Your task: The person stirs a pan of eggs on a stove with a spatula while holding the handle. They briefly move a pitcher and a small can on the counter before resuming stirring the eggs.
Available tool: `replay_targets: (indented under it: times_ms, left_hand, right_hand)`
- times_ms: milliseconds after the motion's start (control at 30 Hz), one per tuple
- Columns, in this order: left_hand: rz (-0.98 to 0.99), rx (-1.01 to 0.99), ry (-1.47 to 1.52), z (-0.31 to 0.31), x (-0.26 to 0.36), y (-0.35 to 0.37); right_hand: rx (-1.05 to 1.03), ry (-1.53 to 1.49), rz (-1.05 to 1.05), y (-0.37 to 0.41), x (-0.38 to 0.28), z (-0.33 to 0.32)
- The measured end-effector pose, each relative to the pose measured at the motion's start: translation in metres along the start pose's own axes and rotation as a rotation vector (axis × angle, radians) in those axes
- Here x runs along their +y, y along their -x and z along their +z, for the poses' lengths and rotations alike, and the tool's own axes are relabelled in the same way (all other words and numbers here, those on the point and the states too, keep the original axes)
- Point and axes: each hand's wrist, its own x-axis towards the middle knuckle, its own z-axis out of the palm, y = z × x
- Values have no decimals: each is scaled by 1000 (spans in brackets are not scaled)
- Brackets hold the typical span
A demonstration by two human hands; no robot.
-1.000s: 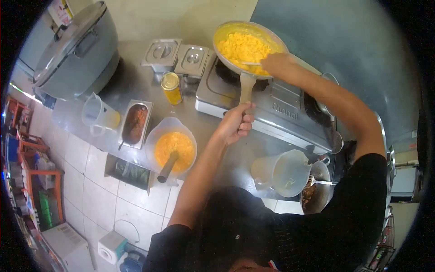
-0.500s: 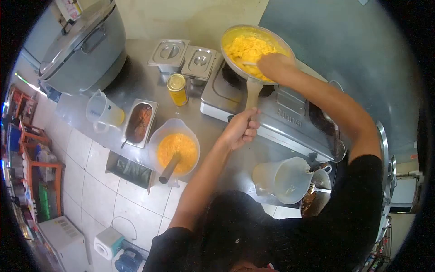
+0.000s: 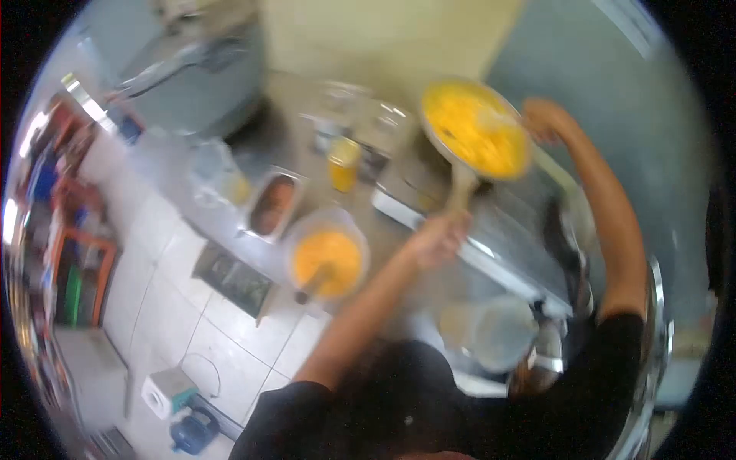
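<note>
Left fingers (image 3: 458, 219): curled round the handle (image 3: 463, 186), closed on it.
Right fingers (image 3: 537, 125): bunched at the outer end of a pale tool (image 3: 497, 119); closed on it as far as the blur shows.
Food (image 3: 483, 149): yellow, soft, in lumps; inside the pan.
Pan (image 3: 435, 141): at the far side of the stove (image 3: 515, 222), handle toward the person; whether it sits flat on the burner, cannot tell.
Tool: inner end over the food, shaft crossing the far right rim; depth in the food unclear.
Step in hand: judged to be stirring or turning the food.
Further stroke: would call for a steady handle and a low, level tool, kept inside the rim so that no food spills.
Bowl (image 3: 357, 238): orange mix within, a second handle (image 3: 313, 285) sloping out over the near edge; on the bench (image 3: 297, 146).
Nearby: can (image 3: 343, 165), upright; tray (image 3: 249, 222) of reddish food, between bowl and left jug (image 3: 217, 170).
Change from earlier frame: right fingers, formerly above the food, now outside the rim; tool more exposed; whole view shifted and more blurred. Left fingers remain on the handle.
</note>
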Motion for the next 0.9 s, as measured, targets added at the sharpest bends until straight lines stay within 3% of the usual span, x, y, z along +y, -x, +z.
replay_targets:
  times_ms: [33,67,100,133,167,200,233,267,333,400,500,633,700,867,900]
  left_hand:
    - [167,-112,87,-22,-29,-23]
    - [205,-48,126,-14,-24,-20]
    - [74,-69,41,-9,-11,-13]
    - [72,-107,-1,-5,-7,-10]
    - [43,-140,86,-9,-13,-24]
    - [41,-192,122,-13,-13,-28]
    - [12,-251,154,-16,-12,-25]
    - [27,-214,150,-15,-8,-19]
    - [20,-160,131,-5,-6,-10]
    - [23,-146,134,-6,-7,-12]
    - [30,-125,142,-4,-6,-9]
    - [-12,-158,108,-6,-2,-11]
    - [-9,-154,65,-2,2,-6]
    - [7,-178,43,-4,3,-4]
    - [7,-191,50,-5,1,-4]
  right_hand:
    - [-15,38,-82,1,6,-5]
    - [9,-1,-182,1,21,-2]
    - [6,-51,-267,-1,27,2]
    - [-4,-23,-323,-8,34,8]
    - [-37,-428,-217,28,11,0]
    - [-33,-209,-245,50,-13,-10]
    - [-44,-278,-239,57,-26,-5]
    - [68,-150,-357,48,-23,17]
    - [147,58,-376,36,-13,42]
    - [72,229,-193,41,-1,54]
    - [193,282,78,2,38,79]
    - [270,226,193,-68,33,75]
    - [504,163,136,-73,0,62]
    - [296,138,78,-51,-76,18]
    - [308,197,-14,-46,-78,22]
